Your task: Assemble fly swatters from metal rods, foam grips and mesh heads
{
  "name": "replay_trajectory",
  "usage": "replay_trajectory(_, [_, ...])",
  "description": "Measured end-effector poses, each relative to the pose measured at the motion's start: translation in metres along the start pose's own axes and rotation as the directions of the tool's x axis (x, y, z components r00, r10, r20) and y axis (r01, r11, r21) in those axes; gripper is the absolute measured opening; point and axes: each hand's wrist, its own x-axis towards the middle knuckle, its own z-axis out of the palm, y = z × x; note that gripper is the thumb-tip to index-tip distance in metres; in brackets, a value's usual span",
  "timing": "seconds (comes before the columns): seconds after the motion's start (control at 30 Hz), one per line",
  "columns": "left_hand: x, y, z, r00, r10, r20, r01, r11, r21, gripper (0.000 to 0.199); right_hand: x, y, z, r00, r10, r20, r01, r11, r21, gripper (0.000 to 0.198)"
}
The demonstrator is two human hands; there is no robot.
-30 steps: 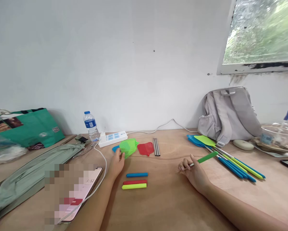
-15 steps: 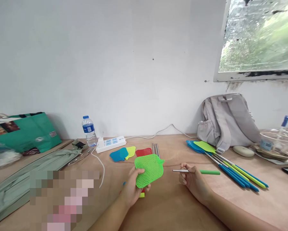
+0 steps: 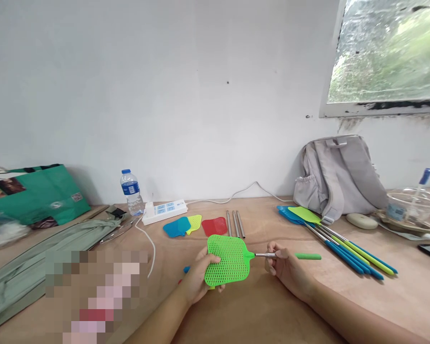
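My left hand [image 3: 199, 274] grips the green mesh fly swatter head [image 3: 227, 262], thumb on top and fingers beneath. In my right hand [image 3: 282, 264] is a metal rod with a green grip [image 3: 308, 256], held between thumb and fingers. The rod's tip meets the neck of the green head; how deep it sits inside I cannot tell. Beyond my hands lie a red swatter head [image 3: 215, 226], a blue one [image 3: 176, 227], a yellow one [image 3: 194, 223] and several bare metal rods [image 3: 236, 224]. Small blue, red and yellow pieces are partly hidden by my left hand.
Several swatters with handles [image 3: 347, 251] lie at the right, before a grey backpack [image 3: 338, 179]. A white power strip [image 3: 165, 211] and a water bottle [image 3: 131, 193] stand near the wall. Green cloth [image 3: 53, 253] and a green bag [image 3: 42, 193] occupy the left. A plastic cup [image 3: 412, 205] is far right.
The green head has turned and shifted slightly right and down, its neck now in line with the rod. The rod's tip, formerly apart from it, now meets the neck.
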Motion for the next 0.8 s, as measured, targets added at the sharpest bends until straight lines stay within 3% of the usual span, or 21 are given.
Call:
replay_trajectory(0.53, [0.0019,-0.0053,-0.0034,0.999,0.001,0.047,0.0,1.0,-0.026,0.025,0.0006,-0.0004,0.0001,0.998,0.055,-0.002,-0.055,0.998,-0.015,0.014])
replay_trajectory(0.8, [0.0017,-0.0074,-0.0084,0.997,-0.025,0.073,0.028,0.999,-0.044,0.025,-0.0019,-0.003,-0.0005,1.0,0.004,-0.006,-0.004,0.998,-0.061,0.025])
